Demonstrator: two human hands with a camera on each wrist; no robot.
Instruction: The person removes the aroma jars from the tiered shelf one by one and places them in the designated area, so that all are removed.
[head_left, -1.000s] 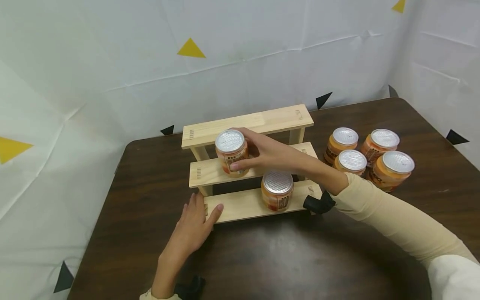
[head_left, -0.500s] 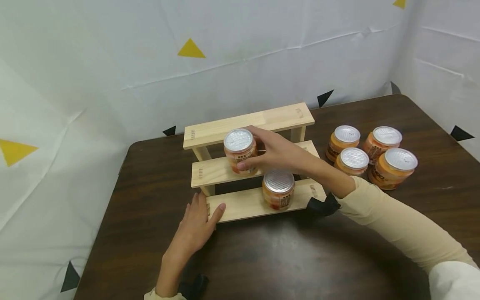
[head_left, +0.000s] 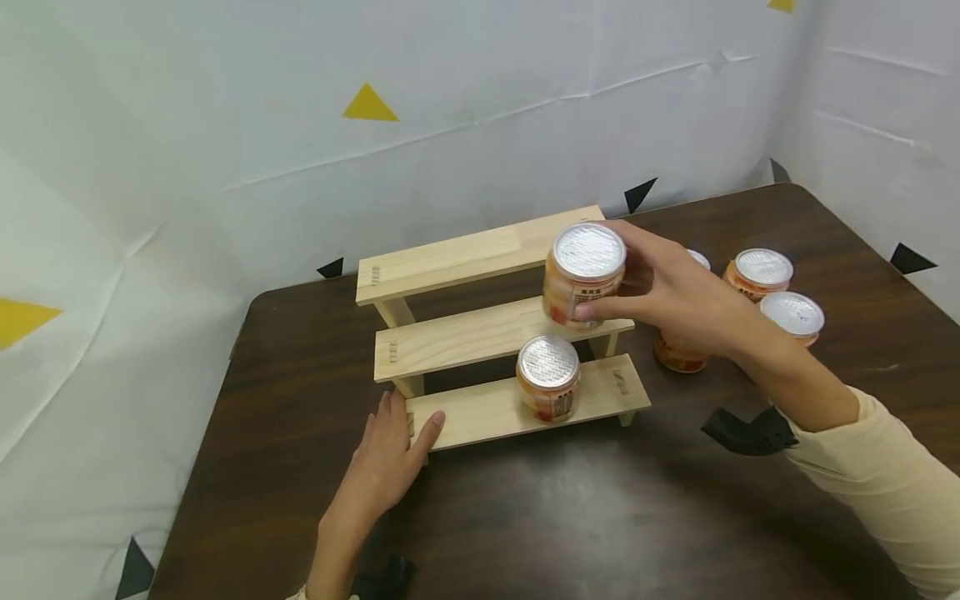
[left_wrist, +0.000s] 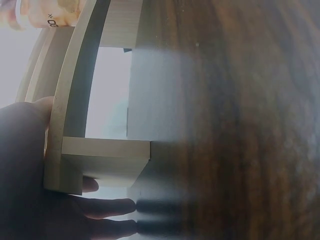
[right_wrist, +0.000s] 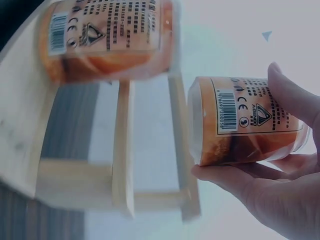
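My right hand [head_left: 675, 296] grips an orange can [head_left: 583, 279] round its side, thumb and fingers curled about it, holding it in the air above the right end of the middle step of the wooden rack [head_left: 465, 337]. My left hand [head_left: 390, 454] lies flat, fingers spread, on the worktop [head_left: 525, 517], touching the rack's lowest step at its left end. A second can [head_left: 549, 387] stands on that lowest step.

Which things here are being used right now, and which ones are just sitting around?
In use:
- orange can, held up in the right hand
- wooden step shelf, touched at its bottom corner by the left hand
- can on the bottom step

Just sitting:
- cans on the table beside the shelf
- dark table
- white backdrop
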